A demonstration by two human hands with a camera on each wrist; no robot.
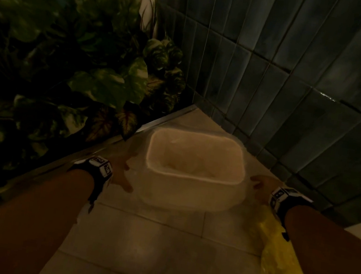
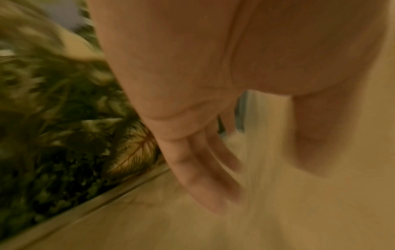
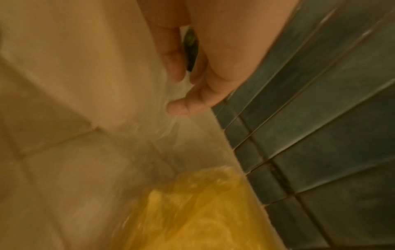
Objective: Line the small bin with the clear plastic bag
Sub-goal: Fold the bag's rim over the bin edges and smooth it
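Observation:
The small beige bin (image 1: 193, 177) stands on the floor tiles in the corner. A clear plastic bag (image 1: 185, 159) lies inside it, folded over the rim and hanging down the outer walls. At the bin's left side my left hand (image 1: 124, 175) has its fingers straight and spread against the hanging film; the left wrist view shows the same hand (image 2: 256, 169) blurred. My right hand (image 1: 258, 185) is at the bin's right side. In the right wrist view its thumb and fingers (image 3: 181, 88) pinch the edge of the clear bag (image 3: 171, 125).
A crumpled yellow plastic bag (image 1: 279, 268) lies on the floor under my right forearm, against the dark green tiled wall (image 1: 302, 85). Leafy plants (image 1: 66, 70) fill the left behind a metal floor strip (image 1: 106, 148). Pale floor tiles (image 1: 155, 252) stretch toward me.

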